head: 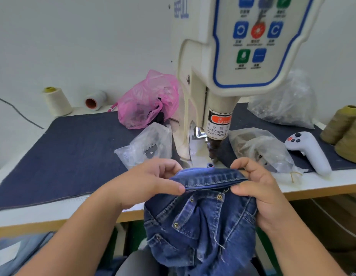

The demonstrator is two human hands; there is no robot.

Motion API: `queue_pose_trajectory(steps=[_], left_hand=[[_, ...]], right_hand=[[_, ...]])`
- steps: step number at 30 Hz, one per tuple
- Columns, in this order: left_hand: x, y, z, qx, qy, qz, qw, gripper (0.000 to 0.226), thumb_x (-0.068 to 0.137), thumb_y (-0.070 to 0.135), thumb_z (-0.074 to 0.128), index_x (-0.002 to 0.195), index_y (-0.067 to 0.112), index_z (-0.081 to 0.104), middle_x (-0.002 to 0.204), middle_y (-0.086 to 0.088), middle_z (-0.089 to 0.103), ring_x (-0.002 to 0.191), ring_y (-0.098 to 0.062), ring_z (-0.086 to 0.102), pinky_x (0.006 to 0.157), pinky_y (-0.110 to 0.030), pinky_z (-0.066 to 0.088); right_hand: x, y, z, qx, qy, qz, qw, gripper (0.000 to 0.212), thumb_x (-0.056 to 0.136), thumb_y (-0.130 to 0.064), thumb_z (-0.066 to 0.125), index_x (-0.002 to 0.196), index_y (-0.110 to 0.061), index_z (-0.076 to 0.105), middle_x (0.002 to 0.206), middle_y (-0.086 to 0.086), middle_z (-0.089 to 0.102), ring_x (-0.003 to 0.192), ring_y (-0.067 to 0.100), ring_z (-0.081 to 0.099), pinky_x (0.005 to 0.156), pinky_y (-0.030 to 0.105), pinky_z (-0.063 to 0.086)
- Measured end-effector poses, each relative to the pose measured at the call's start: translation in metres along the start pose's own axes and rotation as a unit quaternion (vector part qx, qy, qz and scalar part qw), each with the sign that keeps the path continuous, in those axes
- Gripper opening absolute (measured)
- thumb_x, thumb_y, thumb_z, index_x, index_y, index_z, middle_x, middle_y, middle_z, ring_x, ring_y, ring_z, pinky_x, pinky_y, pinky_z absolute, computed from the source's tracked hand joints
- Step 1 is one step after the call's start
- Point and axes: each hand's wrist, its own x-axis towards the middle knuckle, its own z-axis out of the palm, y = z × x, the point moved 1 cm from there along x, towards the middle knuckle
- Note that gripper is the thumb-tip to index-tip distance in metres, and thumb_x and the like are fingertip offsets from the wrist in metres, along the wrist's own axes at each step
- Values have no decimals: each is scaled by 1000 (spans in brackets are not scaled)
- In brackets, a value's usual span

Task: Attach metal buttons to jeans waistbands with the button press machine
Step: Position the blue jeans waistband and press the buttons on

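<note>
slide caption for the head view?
Both hands pinch the jeans waistband just short of the button press.

Dark denim mat [77, 156] covers the white table [312, 184]; on it a pink plastic bag [147, 100] at back and a clear bag [147, 148] just in front. Left rear: cream thread cone [56, 101] upright, white spool [95, 100] on its side beside it. Right side: large clear bag [284, 102] against the wall, crumpled clear bags [260, 148], white handheld controller [307, 152], two olive thread cones [344, 132] at the edge.
</note>
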Motion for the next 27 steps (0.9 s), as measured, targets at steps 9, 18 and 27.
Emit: queue_pose_trajectory(steps=[9, 18, 27], left_hand=[[-50, 43, 4, -329, -57, 95, 938, 33, 61, 4, 60, 93, 2, 53, 90, -25, 56, 75, -36, 58, 67, -40, 52], [-65, 75, 6, -252, 117, 126, 952, 19, 62, 3, 58, 77, 10, 67, 75, -16, 66, 65, -29, 64, 67, -38, 56], [-98, 21, 39, 154, 408, 255, 863, 38, 76, 60, 71, 100, 31, 62, 96, 9, 66, 91, -6, 62, 78, -8, 44]], right_hand=[[-35, -30, 52, -100, -171, 64, 978, 48, 64, -16, 78, 110, -21, 68, 112, 12, 72, 101, 29, 69, 87, 38, 56], [-58, -8, 104, -187, -88, 21, 978, 37, 80, -2, 78, 107, -27, 75, 109, 1, 76, 105, 16, 70, 88, 26, 56], [-47, -54, 131, -46, -44, -215, 974, 21, 76, -17, 73, 97, -17, 75, 95, 9, 76, 92, 29, 74, 77, 39, 58]])
